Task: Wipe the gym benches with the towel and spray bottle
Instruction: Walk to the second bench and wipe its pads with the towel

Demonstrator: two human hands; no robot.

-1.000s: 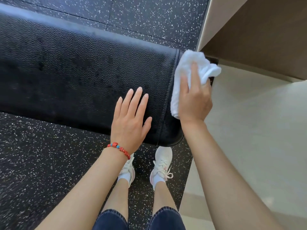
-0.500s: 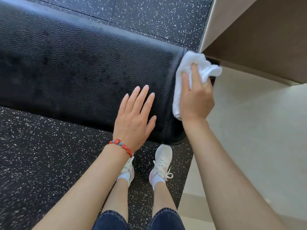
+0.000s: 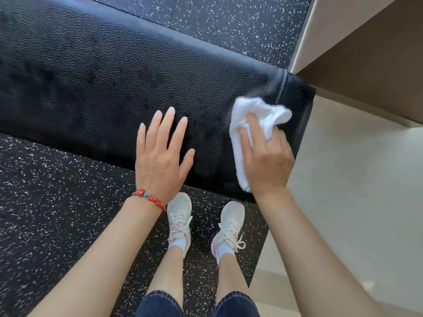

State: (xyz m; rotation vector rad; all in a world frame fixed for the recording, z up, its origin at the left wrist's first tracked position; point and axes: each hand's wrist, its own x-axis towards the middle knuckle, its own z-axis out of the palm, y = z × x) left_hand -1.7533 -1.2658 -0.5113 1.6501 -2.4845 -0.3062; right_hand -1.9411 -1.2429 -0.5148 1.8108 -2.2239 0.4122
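Observation:
A black padded gym bench [image 3: 96, 72] runs across the view from the left to its right end near the wall. My right hand [image 3: 266, 156] presses a bunched white towel [image 3: 256, 115] onto the bench top, close to the stitched seam at the right end. My left hand [image 3: 161, 154] lies flat on the pad beside it, fingers spread, holding nothing; a red bead bracelet circles that wrist. No spray bottle shows in this view.
Black speckled rubber floor [image 3: 45, 213] lies under and around the bench. My feet in white sneakers [image 3: 179, 216] stand at the bench's near edge. A beige wall or cabinet [image 3: 366, 53] rises at the right over pale tiled floor [image 3: 354, 179].
My right hand has drawn the towel from the bench's far right end corner toward me and slightly left onto the top pad. My left hand stayed flat in place.

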